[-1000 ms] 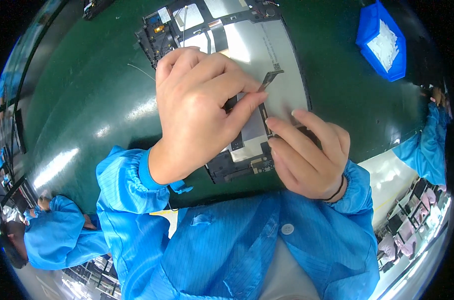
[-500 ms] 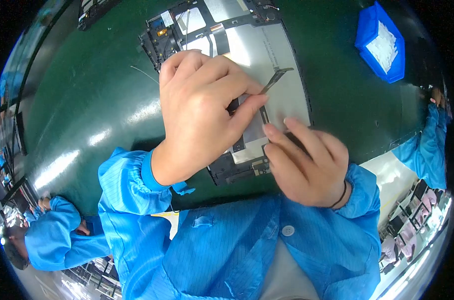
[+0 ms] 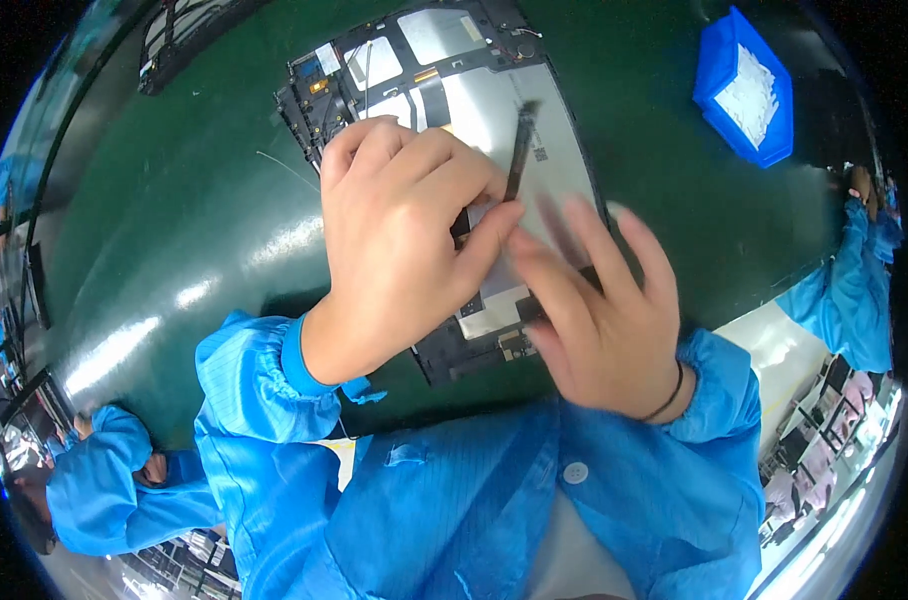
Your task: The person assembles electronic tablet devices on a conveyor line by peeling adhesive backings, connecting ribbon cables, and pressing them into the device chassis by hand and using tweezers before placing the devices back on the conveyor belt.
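Note:
Pinched between the thumb and index finger of my left hand (image 3: 399,230) is a thin dark flex cable (image 3: 521,150), its blurred free end pointing away from me. Beneath both hands lies an opened tablet-like device (image 3: 474,110) with a black frame and silver-grey plates. My right hand (image 3: 614,320) is partly blurred, its fingers stretched and apart over the right side of the device. The right index fingertip is close to the left thumb; whether it touches the cable I cannot tell. A blurred dark streak shows beside the right fingers.
A blue bin (image 3: 714,100) holding white pieces stands at the far right of the green table (image 3: 214,170). Another dark framed part (image 3: 189,40) lies at the far left. People in blue sleeves (image 3: 124,490) are at both sides.
The flex cable's free end has swung left and now points more straight away from me. My right hand has spread its fingers, the index moving toward the left thumb.

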Demonstrator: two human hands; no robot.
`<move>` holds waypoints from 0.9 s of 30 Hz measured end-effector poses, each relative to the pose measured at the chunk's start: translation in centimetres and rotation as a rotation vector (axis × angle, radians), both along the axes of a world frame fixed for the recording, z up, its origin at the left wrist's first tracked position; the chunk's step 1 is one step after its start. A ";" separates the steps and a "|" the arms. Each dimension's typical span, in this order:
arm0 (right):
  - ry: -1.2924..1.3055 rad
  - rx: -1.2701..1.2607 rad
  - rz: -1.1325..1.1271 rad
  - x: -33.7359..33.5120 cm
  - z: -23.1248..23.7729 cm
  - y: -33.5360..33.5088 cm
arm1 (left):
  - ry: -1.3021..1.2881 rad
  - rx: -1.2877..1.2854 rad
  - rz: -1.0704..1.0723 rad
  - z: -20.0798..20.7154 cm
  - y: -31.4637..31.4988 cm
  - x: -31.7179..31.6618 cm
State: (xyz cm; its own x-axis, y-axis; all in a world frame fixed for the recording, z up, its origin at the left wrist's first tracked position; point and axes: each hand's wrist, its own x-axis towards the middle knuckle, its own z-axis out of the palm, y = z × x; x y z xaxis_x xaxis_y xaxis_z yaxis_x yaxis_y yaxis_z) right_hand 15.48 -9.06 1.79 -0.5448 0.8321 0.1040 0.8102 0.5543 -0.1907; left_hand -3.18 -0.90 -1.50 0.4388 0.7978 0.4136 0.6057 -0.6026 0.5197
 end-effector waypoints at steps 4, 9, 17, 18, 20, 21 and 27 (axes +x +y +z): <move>0.118 -0.151 0.054 1.2 -0.2 3.2 | -0.201 0.025 0.059 0.1 0.2 -0.5; 0.486 -0.276 -0.191 4.7 -3.7 3.9 | -0.633 -0.078 0.140 -5.0 -4.8 -2.4; 1.082 -0.660 -0.197 2.4 -0.3 3.7 | -0.721 -0.317 -0.002 -5.0 -7.0 -2.4; 1.130 -0.664 -0.212 2.5 -0.7 4.4 | -0.827 -0.289 -0.013 -5.1 -6.3 -2.0; 1.349 -0.657 -0.284 2.1 -0.1 6.7 | -0.942 -0.264 -0.030 -4.7 -4.1 -1.4; 1.423 -0.666 -0.308 2.2 0.1 8.4 | -1.050 -0.260 -0.054 -4.5 -3.0 -1.3; 1.375 -0.386 -0.429 5.3 -1.0 23.4 | -1.044 -0.301 0.189 -3.7 -0.4 -2.4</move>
